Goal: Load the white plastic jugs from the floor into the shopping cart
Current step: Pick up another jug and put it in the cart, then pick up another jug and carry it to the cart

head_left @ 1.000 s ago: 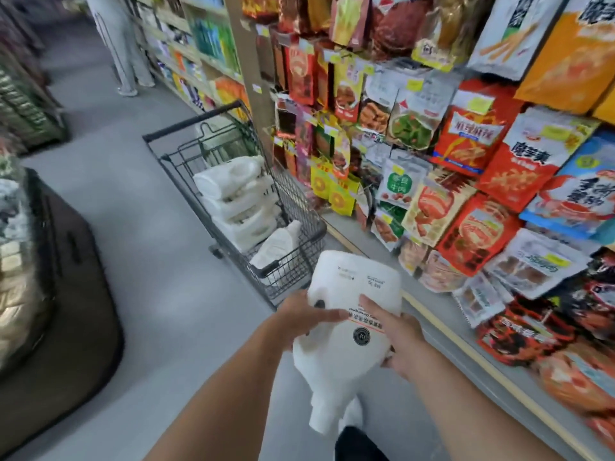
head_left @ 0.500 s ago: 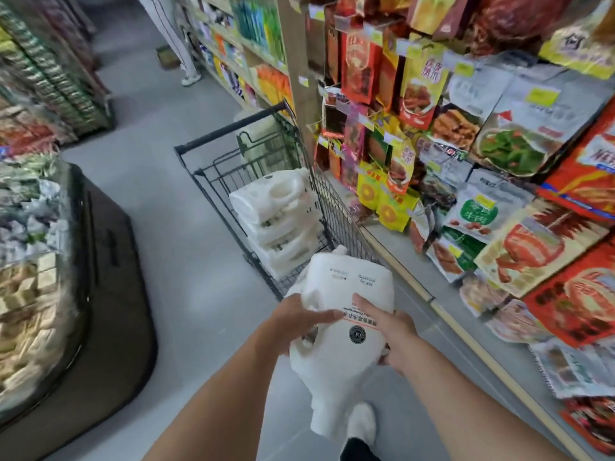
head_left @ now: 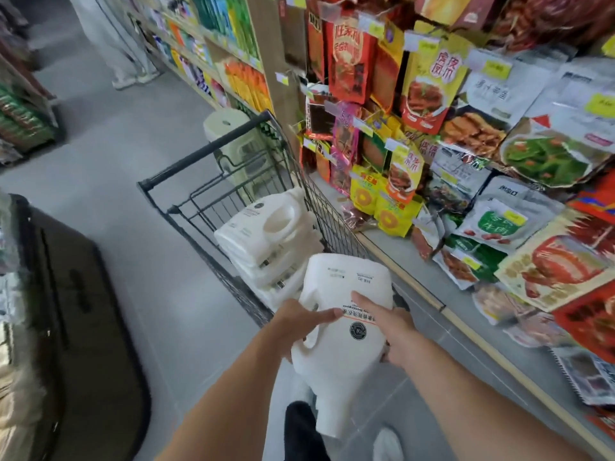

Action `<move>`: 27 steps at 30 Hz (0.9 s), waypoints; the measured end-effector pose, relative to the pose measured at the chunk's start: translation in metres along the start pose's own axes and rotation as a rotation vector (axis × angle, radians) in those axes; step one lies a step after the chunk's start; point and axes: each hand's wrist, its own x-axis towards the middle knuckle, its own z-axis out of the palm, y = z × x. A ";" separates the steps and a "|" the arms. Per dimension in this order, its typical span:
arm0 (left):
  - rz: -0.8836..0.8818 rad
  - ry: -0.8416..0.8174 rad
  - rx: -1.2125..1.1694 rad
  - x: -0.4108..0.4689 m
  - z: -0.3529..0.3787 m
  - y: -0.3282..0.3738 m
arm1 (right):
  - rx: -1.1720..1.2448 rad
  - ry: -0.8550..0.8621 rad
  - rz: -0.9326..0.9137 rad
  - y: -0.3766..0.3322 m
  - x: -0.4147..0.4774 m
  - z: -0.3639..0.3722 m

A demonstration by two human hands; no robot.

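I hold a white plastic jug (head_left: 346, 294) with its cap end pointing down toward me, just at the near end of the black wire shopping cart (head_left: 206, 151). My left hand (head_left: 299, 324) grips its left side by the handle. My right hand (head_left: 389, 327) holds its right side, thumb across the label. Several white jugs (head_left: 263, 227) lie stacked on their sides inside the cart basket.
A shelf of hanging snack packets (head_left: 466, 154) runs along the right, its ledge (head_left: 442, 307) close to the cart. A dark rounded display bin (head_left: 83, 311) stands at left. A pale green stool (head_left: 229, 128) sits beyond the cart; a person's legs (head_left: 113, 41) stand far up the aisle.
I have stepped closer to the cart, carrying the jug forward until it hangs over the cart's near end. Both hands keep the same hold.
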 end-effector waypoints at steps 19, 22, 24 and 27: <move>-0.048 -0.204 0.268 0.232 -0.017 0.013 | 0.207 0.320 0.147 0.015 0.174 0.081; -0.111 -0.239 0.250 0.252 -0.009 0.002 | 0.210 0.354 0.193 0.022 0.190 0.079; -0.127 -0.250 0.242 0.266 -0.001 -0.004 | 0.208 0.369 0.201 0.033 0.205 0.077; -0.096 -0.257 0.244 0.279 0.009 -0.013 | 0.186 0.352 0.210 0.046 0.222 0.071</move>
